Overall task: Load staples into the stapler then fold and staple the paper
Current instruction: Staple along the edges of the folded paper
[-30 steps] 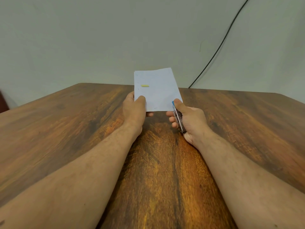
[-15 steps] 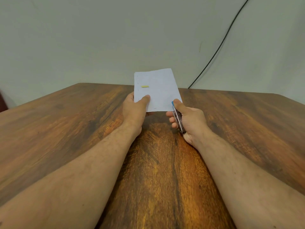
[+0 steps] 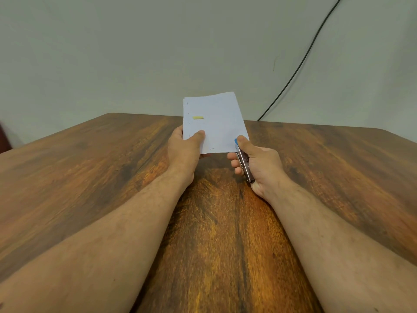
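The folded paper (image 3: 214, 123) is pinched by the left hand (image 3: 184, 150) at its near-left corner. The stapler (image 3: 244, 162) is gripped in the right hand (image 3: 259, 168), thumb pressed on top

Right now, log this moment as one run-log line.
left hand: pinches folded paper | right hand: grips stapler at paper's lower right corner | wooden table below
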